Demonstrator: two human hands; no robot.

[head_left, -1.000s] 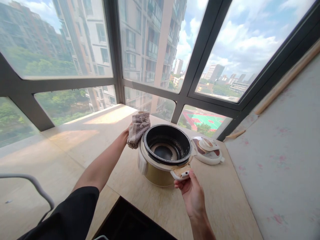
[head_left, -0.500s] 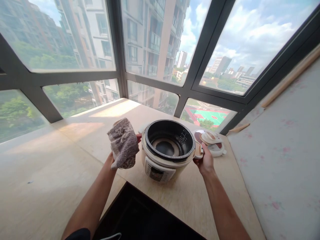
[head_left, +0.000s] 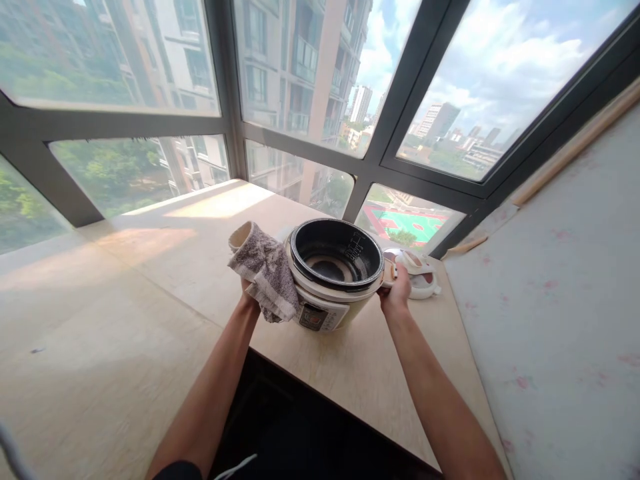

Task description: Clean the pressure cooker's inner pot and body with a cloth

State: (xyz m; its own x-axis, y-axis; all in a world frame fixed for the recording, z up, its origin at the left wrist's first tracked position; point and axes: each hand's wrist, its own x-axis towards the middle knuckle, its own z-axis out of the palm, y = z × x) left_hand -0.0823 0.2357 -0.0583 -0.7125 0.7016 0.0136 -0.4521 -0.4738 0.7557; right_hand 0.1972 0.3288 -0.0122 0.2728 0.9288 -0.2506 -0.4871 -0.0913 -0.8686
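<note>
A pale electric pressure cooker point(head_left: 327, 315) with a black inner pot point(head_left: 336, 270) stands uncovered on the ledge, its control panel facing me and turned slightly. My right hand point(head_left: 397, 291) grips the handle on the cooker's right side. On the other side, my left hand point(head_left: 249, 300) holds a grey-brown patterned cloth point(head_left: 270, 273), which hides most of its fingers. The cloth hangs against the cooker's left side, partly covering it. Just behind my right hand lies the cooker's lid point(head_left: 424, 280), white and brown.
The beige stone ledge point(head_left: 125, 333) runs along dark-framed windows point(head_left: 300, 153). A flowered wall point(head_left: 560, 320) borders it on the right. Nearest me is a dark recess point(head_left: 310, 420) beside the ledge's edge.
My left hand and the cloth have come in against the cooker's left side. The cooker appears turned a little, its panel now further right. My right hand keeps its grip.
</note>
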